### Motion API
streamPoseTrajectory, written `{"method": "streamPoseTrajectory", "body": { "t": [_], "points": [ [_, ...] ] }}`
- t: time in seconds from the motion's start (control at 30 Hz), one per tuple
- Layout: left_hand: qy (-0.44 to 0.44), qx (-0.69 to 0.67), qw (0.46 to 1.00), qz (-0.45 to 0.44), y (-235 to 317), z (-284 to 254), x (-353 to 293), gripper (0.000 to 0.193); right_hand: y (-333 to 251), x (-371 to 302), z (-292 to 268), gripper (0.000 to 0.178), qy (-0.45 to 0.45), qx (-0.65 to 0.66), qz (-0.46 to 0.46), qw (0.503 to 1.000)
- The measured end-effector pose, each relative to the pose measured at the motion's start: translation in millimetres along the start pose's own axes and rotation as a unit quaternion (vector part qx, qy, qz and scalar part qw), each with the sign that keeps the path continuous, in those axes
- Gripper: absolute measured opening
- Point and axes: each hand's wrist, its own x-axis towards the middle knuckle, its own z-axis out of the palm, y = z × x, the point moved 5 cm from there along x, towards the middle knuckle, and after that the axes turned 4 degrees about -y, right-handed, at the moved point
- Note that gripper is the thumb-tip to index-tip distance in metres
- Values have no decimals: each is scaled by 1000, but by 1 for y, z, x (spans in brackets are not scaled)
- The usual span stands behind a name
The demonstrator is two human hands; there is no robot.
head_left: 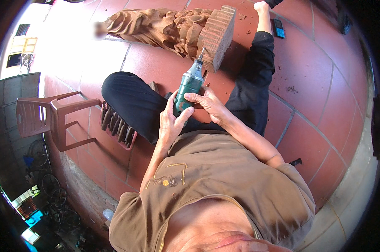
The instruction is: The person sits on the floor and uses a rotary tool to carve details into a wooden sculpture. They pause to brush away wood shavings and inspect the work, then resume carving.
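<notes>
Both my hands are closed around a green and grey die grinder [189,84]. My left hand [169,124] wraps its left side at the rear end, thumb along the body. From the right, my right hand [210,105] grips the same rear part. The grinder's thin bit [202,52] points away from me and overlaps the square base [215,40] of a carved wooden statue [160,29]. Whether the bit touches the wood, I cannot tell. The statue lies on its side, its base turned to the right and its carved folds stretching left.
Wood chips [241,17] dot the red tiled floor [307,67]. Beside my left leg stands a pink crate [130,140] holding several dark-handled tools [116,126], near a brown plastic chair [62,109]. A mobile phone [278,28] lies past my right leg.
</notes>
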Motion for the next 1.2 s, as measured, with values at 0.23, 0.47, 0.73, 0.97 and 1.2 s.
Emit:
{"method": "streamPoseTrajectory", "body": {
  "t": [0.23, 0.47, 0.73, 0.97, 1.2],
  "points": [
    [-10, -5, 1000, 6, -1, -1, 0, 63, 0, -3, 1, 44, 19, -2, -3, 1000],
    [-26, -9, 1000, 15, -2, 6, -2, 64, -4, -15, -2, 43, 30, -8, -11, 999],
    [-1, -20, 1000, 8, -1, 3, -3, 61, -3, -5, 2, 42, 2, 5, -3, 1000],
    [5, -32, 999, 7, -4, 3, -3, 61, 1, -1, 1, 42, 2, -9, 2, 1000],
    [-28, -17, 999, 18, -3, 4, -1, 64, -4, -12, 0, 42, 26, -17, -9, 999]
  ]
}}
